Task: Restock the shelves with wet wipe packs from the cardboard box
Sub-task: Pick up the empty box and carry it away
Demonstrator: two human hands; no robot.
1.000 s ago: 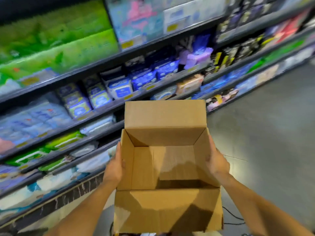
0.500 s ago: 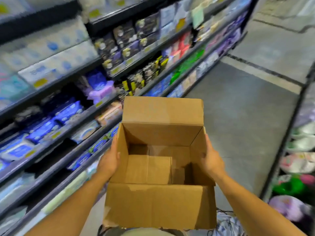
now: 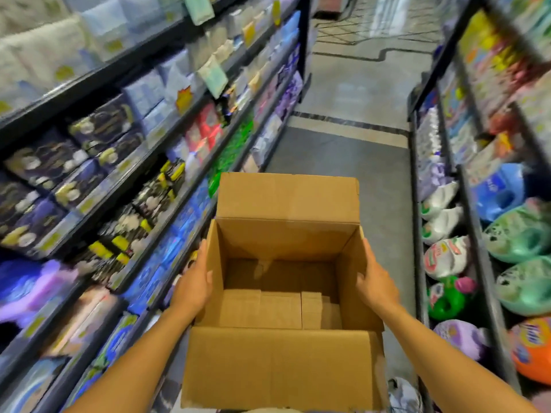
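**Open box carried between two shelf rows**

- Cardboard box at 6 o'clock in view, top open, held level above the floor. Far flap stands up at the box's 12 o'clock; near flap hangs toward the person at its 6 o'clock. Inside, only the brown bottom flaps show.
- Left hand: flat against the outer wall at the box's 9 o'clock, fingers straight and pointing away from the person.
- Right hand: same pose at the box's 3 o'clock, palm pressed on, fingers extended.
- Left shelves at 9 o'clock: stocked with packs, blurred, kinds not readable.
- Right shelves at 3 o'clock: green, white, purple and orange jugs on the lower tiers.
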